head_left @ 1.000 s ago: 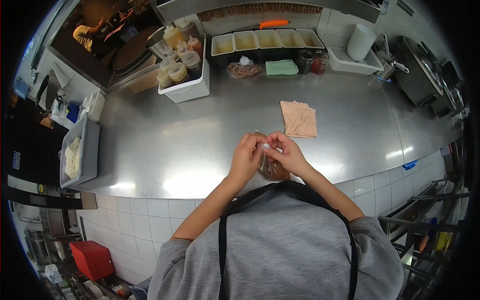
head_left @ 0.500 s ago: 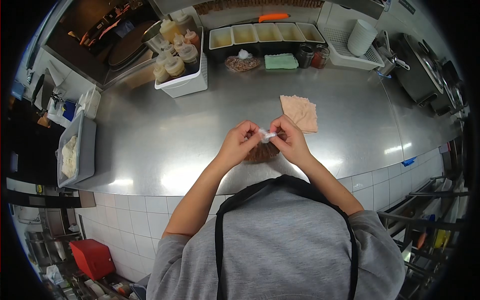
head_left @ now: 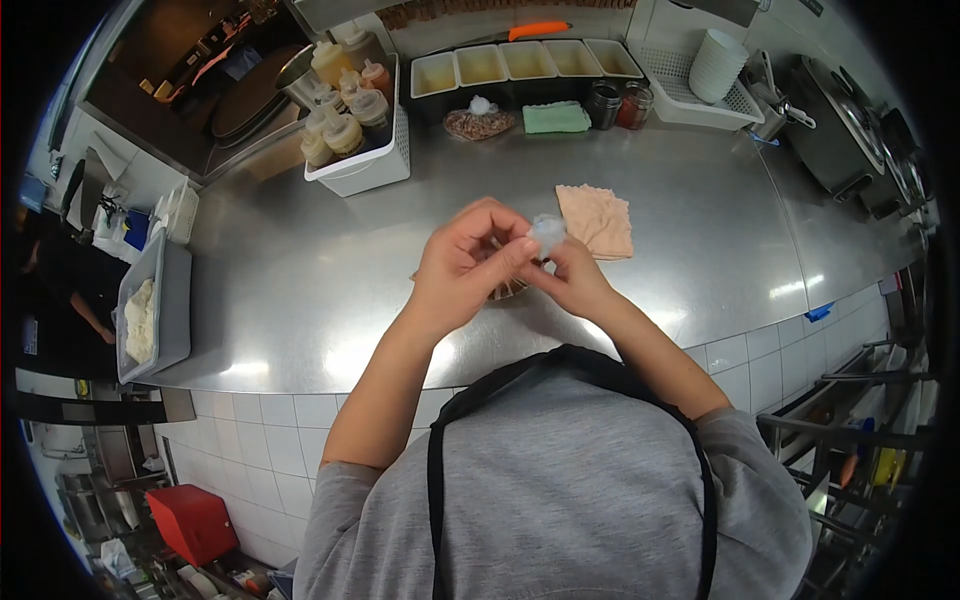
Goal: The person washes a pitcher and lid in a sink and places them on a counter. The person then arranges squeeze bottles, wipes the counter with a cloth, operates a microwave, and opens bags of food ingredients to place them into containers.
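My left hand (head_left: 465, 262) pinches the bunched, whitish top of a clear plastic bag (head_left: 547, 234) between thumb and fingers. Against the same gathered top, just below it, are the closed fingers of my right hand (head_left: 575, 277). Brown contents of the bag (head_left: 509, 290) show in a small gap beneath my hands; the rest of it is hidden behind them. A peach-coloured cloth (head_left: 597, 222) lies on the steel counter (head_left: 300, 270), just beyond my right hand.
At the back stand a white basket of squeeze bottles (head_left: 365, 172), a row of white containers (head_left: 504, 66), another tied bag (head_left: 478, 122), a green folded cloth (head_left: 556, 118), two jars (head_left: 633, 106) and stacked white bowls (head_left: 716, 66). A grey tub (head_left: 173, 310) sits at the left.
My hands have lifted and shifted slightly, the left turning over the bag's top. The gathered plastic now sticks up as a puff. A person's arm has appeared at the far left.
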Demonstrator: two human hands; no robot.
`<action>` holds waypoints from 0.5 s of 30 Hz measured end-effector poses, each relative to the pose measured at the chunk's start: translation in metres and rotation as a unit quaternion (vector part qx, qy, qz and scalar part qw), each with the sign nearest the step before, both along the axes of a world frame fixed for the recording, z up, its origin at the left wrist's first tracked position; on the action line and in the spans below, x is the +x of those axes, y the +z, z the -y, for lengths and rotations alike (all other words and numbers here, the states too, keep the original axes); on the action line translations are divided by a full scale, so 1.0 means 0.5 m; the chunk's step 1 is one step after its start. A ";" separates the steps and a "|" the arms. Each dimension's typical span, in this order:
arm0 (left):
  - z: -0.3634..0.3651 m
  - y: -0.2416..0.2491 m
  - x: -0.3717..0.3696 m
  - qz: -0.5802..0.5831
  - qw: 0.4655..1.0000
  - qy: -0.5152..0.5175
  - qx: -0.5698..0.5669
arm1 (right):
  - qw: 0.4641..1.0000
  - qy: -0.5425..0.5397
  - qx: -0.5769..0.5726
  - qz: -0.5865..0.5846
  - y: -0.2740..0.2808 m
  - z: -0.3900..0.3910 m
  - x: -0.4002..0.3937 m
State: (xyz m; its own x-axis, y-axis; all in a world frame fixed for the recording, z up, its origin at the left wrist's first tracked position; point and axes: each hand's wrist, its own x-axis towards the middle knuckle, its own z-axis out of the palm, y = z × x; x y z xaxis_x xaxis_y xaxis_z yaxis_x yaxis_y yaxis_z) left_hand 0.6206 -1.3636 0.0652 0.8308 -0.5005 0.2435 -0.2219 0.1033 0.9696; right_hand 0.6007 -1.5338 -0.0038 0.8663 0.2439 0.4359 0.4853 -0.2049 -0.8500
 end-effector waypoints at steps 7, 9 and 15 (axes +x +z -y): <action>-0.019 -0.142 0.029 0.139 0.978 0.097 0.124 | 1.000 0.014 0.011 -0.008 0.014 -0.003 0.013; -0.041 -0.148 0.029 -0.020 0.992 0.062 0.106 | 0.996 -0.037 0.061 -0.052 0.004 0.008 0.015; -0.065 -0.148 0.033 0.038 0.990 0.095 0.102 | 0.993 -0.029 -0.040 -0.105 -0.019 0.078 0.014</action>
